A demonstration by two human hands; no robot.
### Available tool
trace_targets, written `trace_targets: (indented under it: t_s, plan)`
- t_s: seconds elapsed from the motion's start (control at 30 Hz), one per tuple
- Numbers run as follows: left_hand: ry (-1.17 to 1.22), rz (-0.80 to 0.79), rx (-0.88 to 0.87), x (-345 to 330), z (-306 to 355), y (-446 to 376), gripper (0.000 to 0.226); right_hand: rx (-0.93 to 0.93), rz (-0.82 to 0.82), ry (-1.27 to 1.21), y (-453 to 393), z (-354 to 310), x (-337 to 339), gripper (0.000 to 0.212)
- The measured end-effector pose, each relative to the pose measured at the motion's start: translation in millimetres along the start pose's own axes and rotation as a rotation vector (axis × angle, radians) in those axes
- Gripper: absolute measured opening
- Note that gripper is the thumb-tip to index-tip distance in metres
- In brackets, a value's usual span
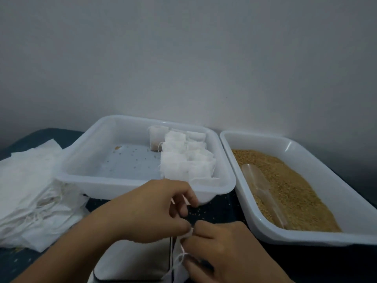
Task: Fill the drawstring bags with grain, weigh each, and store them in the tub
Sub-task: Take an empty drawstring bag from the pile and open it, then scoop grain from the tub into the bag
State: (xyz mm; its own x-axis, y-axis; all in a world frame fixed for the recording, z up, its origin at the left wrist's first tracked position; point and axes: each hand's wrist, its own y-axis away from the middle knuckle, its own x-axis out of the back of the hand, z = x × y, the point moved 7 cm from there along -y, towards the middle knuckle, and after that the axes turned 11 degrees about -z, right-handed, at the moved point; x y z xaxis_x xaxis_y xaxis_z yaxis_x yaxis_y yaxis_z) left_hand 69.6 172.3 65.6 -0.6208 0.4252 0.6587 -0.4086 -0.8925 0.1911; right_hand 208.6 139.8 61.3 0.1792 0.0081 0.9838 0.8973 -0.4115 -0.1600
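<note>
Starting left of the storage tub (130, 127), a loose stack of empty drawstring bags (30, 193) lies flat on the dark tabletop (212, 213), its edge touching the tub's left wall. Inside the tub, filled bags (183, 160) crowd the right half, with stray grains on the bare floor to their left. In front of the tub, the left hand (146, 209) has its fingers curled and its thumb and forefinger pinching the drawstring (188, 233) of the bag in progress (179, 260); the right hand (226, 252) meets it fingertip to fingertip, pinching the same cord. That bag hangs mostly hidden below the hands, over a pale flat surface that may be the scale (130, 260); I cannot tell whether it rests on it. Right of the tub, just beside it, sits the grain tray (318, 160) with a clear plastic scoop (263, 186) lying on the grain.

The bag looks thin, soft and light, likely to slump and spill unless its neck is cinched, so the cord and gathered neck seem the best hold. The tub's near rim stands between the hands and the stored bags; a lift over it will probably be needed.
</note>
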Motion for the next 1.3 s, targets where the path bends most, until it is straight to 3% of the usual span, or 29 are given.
trace_targets:
  t_s: [0.07, 0.17, 0.27, 0.37, 0.47, 0.57, 0.77, 0.87, 0.97, 1.03, 1.1, 1.2, 1.3]
  plan:
    - [0.136, 0.000, -0.104, 2, 3, 1, 0.034, -0.035, 0.027, -0.099, 3, 7, 4, 0.008]
    - [0.291, -0.185, -0.206, -9, 7, 3, 0.061, -0.116, 0.117, -0.309, 10, 24, 15, 0.014]
    - [0.175, -0.289, -0.280, -22, 18, 2, 0.077, -0.134, 0.155, -0.424, 13, 31, 19, 0.016]
    - [0.232, -0.299, -0.369, -27, 30, -1, 0.052, -0.164, 0.145, -0.502, 16, 33, 20, 0.023]
    - [0.277, -0.243, -0.264, -24, 18, -6, 0.039, -0.154, 0.137, -0.542, 17, 32, 24, 0.030]
    - [0.303, -0.282, -0.212, -28, 10, -8, 0.021, -0.121, 0.133, -0.572, 18, 31, 28, 0.037]
    - [0.227, -0.338, -0.237, -38, 16, -9, 0.022, -0.160, 0.123, -0.588, 20, 32, 30, 0.052]
    - [0.263, -0.228, -0.229, -40, 11, -10, 0.021, -0.196, 0.271, -0.600, 30, 38, 50, 0.045]
    - [0.430, -0.053, -0.179, -41, 0, -8, 0.023, -0.556, 0.539, -0.464, 60, 89, 74, 0.028]
    - [0.543, -0.007, -0.157, -47, -7, -8, 0.028, -0.877, 0.421, -0.277, 76, 138, 76, 0.023]
    - [0.570, 0.022, -0.128, -53, -9, -7, 0.033, -1.107, 0.062, -0.168, 85, 180, 58, 0.037]
    - [0.551, 0.066, -0.094, -58, -11, -6, 0.042, -1.170, -0.294, -0.126, 81, 203, 28, 0.040]
    - [0.496, 0.136, -0.073, -60, -11, -3, 0.043, -1.192, -0.353, -0.116, 74, 211, 13, 0.030]
